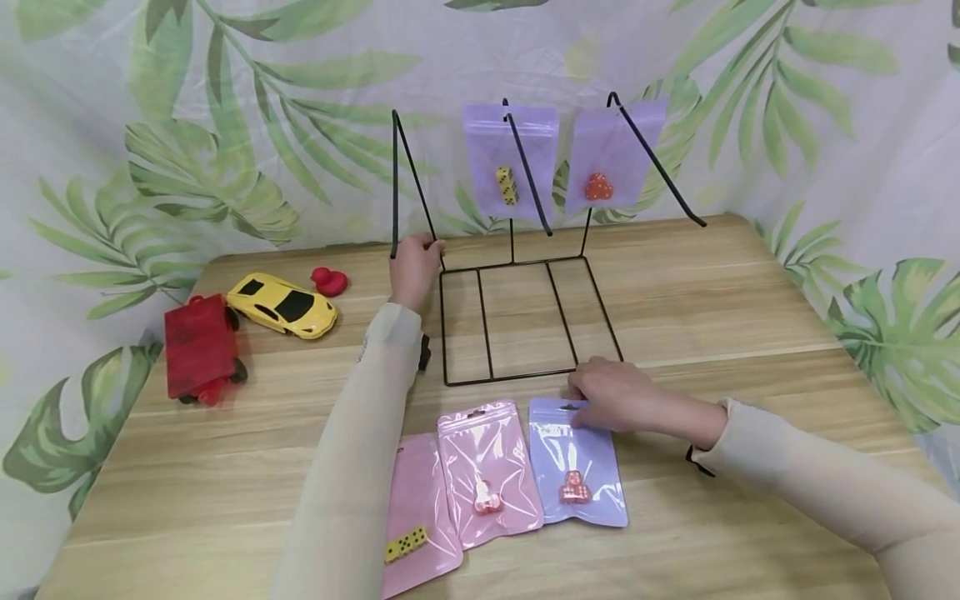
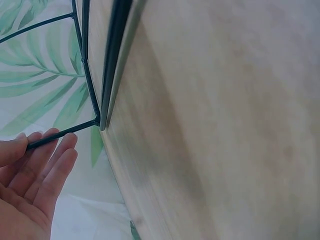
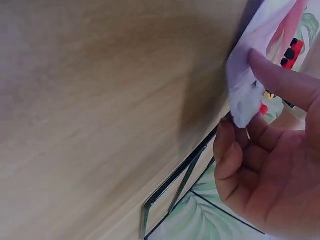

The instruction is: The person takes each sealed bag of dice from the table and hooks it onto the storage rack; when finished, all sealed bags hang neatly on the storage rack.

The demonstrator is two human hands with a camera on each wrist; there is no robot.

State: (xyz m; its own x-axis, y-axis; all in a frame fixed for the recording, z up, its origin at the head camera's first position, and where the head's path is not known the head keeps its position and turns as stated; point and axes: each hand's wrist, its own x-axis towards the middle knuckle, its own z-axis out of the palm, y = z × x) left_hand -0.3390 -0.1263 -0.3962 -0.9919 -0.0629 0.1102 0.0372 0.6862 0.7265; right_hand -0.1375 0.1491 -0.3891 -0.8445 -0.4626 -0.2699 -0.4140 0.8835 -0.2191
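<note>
My left hand (image 1: 412, 271) pinches the back left upright of a black wire rack (image 1: 519, 377); the left wrist view shows the wire between thumb and fingers. At the rack's front bar, my right hand (image 1: 618, 396) grips the top edge of a purple zip bag (image 1: 596, 458) with red dice (image 1: 575, 488) in it. In the right wrist view the thumb (image 3: 280, 80) lies on the bag's face, with the other fingers curled at its top edge. Left of this bag lie a pink zip bag (image 1: 491, 454) with reddish dice and another pink bag (image 1: 442, 546) with yellow dice, partly hidden by my left sleeve.
From the rack's middle hook hangs a purple bag (image 1: 487, 150) with yellow dice; another purple bag (image 1: 637, 154) with red dice hangs at the right. The left hook (image 1: 395, 183) holds no bag. A yellow toy car (image 1: 281, 307), red toy vehicle (image 1: 197, 346) and red duck (image 1: 330, 282) stand at left.
</note>
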